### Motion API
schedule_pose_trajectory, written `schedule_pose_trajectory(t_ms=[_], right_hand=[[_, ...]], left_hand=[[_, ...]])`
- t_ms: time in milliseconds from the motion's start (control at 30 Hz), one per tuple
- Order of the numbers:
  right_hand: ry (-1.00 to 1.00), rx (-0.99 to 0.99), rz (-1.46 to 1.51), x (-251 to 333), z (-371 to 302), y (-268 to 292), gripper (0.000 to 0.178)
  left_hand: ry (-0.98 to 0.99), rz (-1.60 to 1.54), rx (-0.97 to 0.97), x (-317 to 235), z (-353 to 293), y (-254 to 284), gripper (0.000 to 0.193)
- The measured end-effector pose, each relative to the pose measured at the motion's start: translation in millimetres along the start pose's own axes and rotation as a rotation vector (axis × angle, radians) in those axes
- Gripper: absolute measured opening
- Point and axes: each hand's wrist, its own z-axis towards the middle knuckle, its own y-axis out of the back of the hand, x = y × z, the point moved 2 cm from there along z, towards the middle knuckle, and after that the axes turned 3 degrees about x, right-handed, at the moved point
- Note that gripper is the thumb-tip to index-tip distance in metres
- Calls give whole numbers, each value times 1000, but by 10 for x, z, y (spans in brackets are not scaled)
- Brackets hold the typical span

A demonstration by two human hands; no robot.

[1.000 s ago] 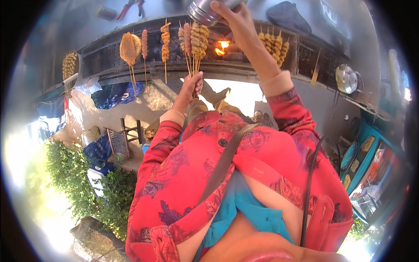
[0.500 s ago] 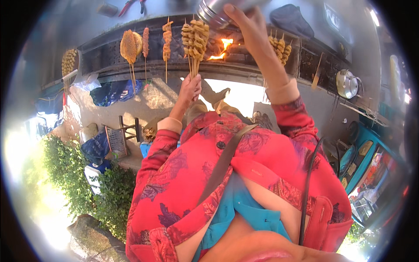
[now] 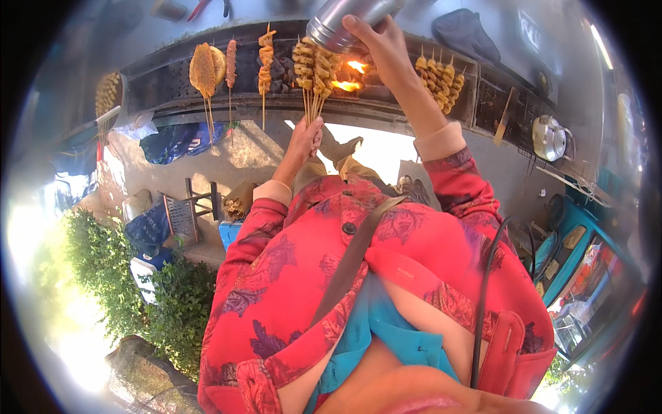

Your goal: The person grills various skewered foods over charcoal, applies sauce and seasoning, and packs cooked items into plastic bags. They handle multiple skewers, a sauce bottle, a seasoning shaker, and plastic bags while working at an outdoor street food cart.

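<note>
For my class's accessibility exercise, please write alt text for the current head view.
A left hand holds a bunch of food skewers over a long grill while the right hand holds a tilted silver canister close by. Flames burn to their right.

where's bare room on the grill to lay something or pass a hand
Widest: the left end of the grill, left of the flat round pieces. Narrower: between the pink skewer and the orange skewer. Crowded: the middle, where the left hand holds a skewer bundle and the right hand a metal canister by the flames, and the right, where more skewers cluster.
</note>
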Motion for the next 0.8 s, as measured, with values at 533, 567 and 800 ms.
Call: schedule_pose_trajectory(t_ms=[533,567,800], right_hand=[[107,-12,126,376,11,287,52],[95,-8,120,320,40,272,51],[60,23,109,141,135,7,49]], left_hand=[[33,-290,112,-64,-60,-40,30],[56,-253,96,-21,-23,3,33],[58,-166,25,-97,65,-21,30]])
